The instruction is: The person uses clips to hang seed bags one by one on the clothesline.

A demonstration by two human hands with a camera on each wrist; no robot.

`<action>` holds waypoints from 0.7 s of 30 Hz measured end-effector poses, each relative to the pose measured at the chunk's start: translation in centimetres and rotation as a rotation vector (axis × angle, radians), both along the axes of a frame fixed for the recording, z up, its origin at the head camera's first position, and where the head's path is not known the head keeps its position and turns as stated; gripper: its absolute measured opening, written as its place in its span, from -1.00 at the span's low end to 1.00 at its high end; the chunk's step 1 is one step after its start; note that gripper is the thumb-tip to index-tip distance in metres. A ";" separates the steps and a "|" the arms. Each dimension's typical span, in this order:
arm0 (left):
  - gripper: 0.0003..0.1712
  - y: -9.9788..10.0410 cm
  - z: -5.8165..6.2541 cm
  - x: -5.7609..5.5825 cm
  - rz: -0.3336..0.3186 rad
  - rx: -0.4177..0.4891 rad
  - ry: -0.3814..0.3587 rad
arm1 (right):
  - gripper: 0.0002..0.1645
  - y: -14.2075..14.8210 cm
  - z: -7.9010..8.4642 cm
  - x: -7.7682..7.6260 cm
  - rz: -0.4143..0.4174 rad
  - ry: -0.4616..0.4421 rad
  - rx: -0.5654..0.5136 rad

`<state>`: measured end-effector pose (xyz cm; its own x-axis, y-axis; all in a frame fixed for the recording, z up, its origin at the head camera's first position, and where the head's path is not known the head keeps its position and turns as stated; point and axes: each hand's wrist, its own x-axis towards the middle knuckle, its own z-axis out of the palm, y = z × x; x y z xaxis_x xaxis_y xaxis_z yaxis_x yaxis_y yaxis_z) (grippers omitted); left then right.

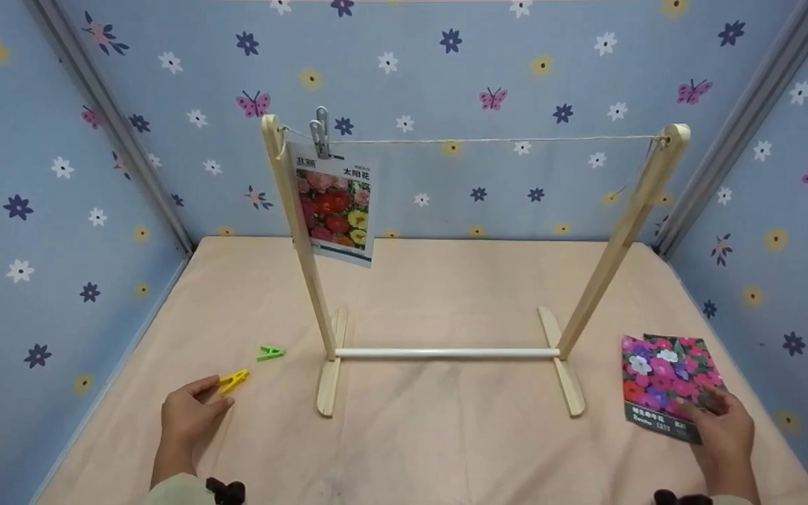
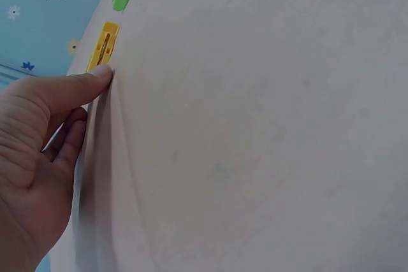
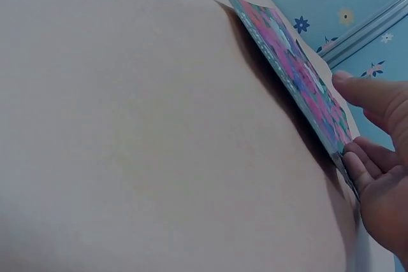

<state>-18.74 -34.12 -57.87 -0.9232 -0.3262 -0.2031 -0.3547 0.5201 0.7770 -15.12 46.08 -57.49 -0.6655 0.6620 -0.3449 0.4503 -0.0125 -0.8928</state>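
The left hand (image 1: 190,417) pinches the yellow peg (image 1: 233,382) at its near end, thumb and forefinger close together; the peg's other end points away from the palm, over the cloth (image 1: 446,442). The green peg (image 1: 271,353) lies near it, apart from the fingers, on the side toward the stand (image 1: 616,259).

The right hand (image 1: 723,421) is at the packets (image 1: 656,372), two flower-printed ones overlapping to the right of the stand. Its fingers are curled at the side edge of the upper one, which is tilted up with a shadow beneath; whether the thumb presses on it I cannot tell, as the wrist view is taken at a steep angle.

The stand has two leaning posts, joined low down by a white bar (image 1: 446,353) and at the top by a string (image 1: 488,140). A metal clip (image 1: 320,140) holds another packet (image 1: 334,210) on the string, beside the left post. Flowered walls (image 1: 446,84) surround the cloth.
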 end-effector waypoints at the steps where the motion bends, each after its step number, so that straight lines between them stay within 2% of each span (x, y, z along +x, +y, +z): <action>1: -0.31 0.1 -0.1 0.0 0.007 0.001 0.003 | 0.01 0.1 0.0 0.1 0.012 -0.012 0.023; 5: -0.36 0.5 -0.4 -0.2 0.042 0.000 0.015 | 0.09 0.5 0.1 0.4 0.111 -0.113 0.198; 9: -0.40 0.7 -0.7 -0.4 0.080 -0.009 0.025 | 0.20 0.6 0.2 0.1 0.236 -0.170 0.300; 12: -0.41 0.9 -0.9 -0.4 0.100 -0.015 0.028 | 0.20 0.5 0.3 -0.2 0.301 -0.199 0.363; 16: -0.45 1.2 -0.9 -0.3 0.122 -0.016 0.026 | 0.10 0.4 0.4 -0.3 0.327 -0.213 0.396; 21: -0.50 1.6 -1.0 -0.3 0.146 -0.014 0.023 | 0.04 0.3 0.3 -0.6 0.348 -0.190 0.360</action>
